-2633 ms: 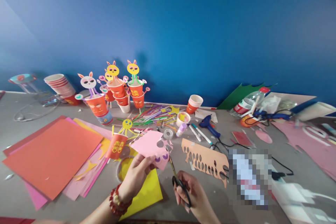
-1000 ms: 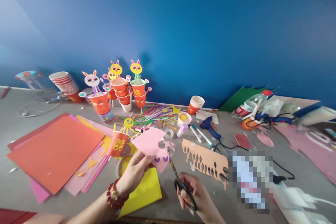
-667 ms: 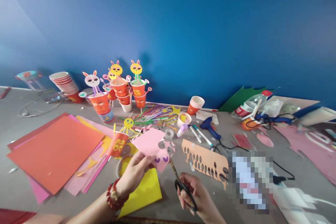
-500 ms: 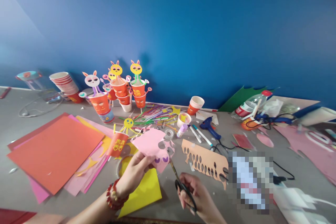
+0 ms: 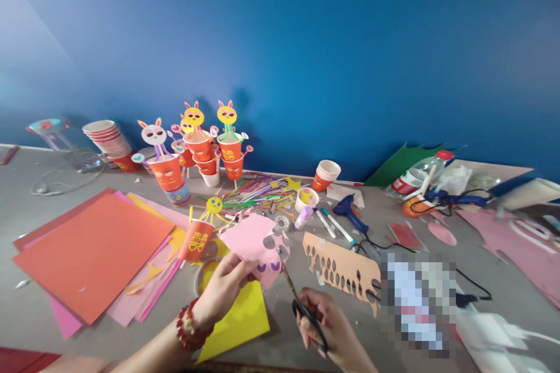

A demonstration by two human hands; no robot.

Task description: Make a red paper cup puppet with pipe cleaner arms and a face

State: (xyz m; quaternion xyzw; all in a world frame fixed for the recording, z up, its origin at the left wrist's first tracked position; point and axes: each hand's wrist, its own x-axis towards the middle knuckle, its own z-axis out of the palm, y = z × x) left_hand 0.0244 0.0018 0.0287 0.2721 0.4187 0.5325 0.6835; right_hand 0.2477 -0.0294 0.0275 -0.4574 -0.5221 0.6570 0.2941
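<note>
Between thumb and fingers, my left hand [image 5: 234, 280] pinches a light pink sheet of paper [image 5: 247, 238] with a ragged, cut-out right edge. Two purple hearts [image 5: 275, 266] show on its lower part. My right hand [image 5: 321, 315] has its fingers in the black-handled scissors [image 5: 310, 322], whose blades point up and left at the paper's right edge, by the hearts. Below the left hand lies a yellow sheet [image 5: 245, 317] on the table. A tilted red paper cup [image 5: 196, 240] with a yellow bunny face [image 5: 214, 204] stands just beyond that hand.
Coloured sheets [image 5: 100, 256] are piled at the left. Decorated cup figures [image 5: 166, 172] stand near the blue wall. Pipe cleaners [image 5: 262, 192], markers [image 5: 336, 224], a blue glue gun [image 5: 350, 213] with its cord and a punched orange strip [image 5: 341, 265] lie beyond and to the right. A bottle [image 5: 417, 175] leans at right.
Almost nothing differs. The paper and scissors stay in nearly the same place, with only a very slight shift at the blades.
</note>
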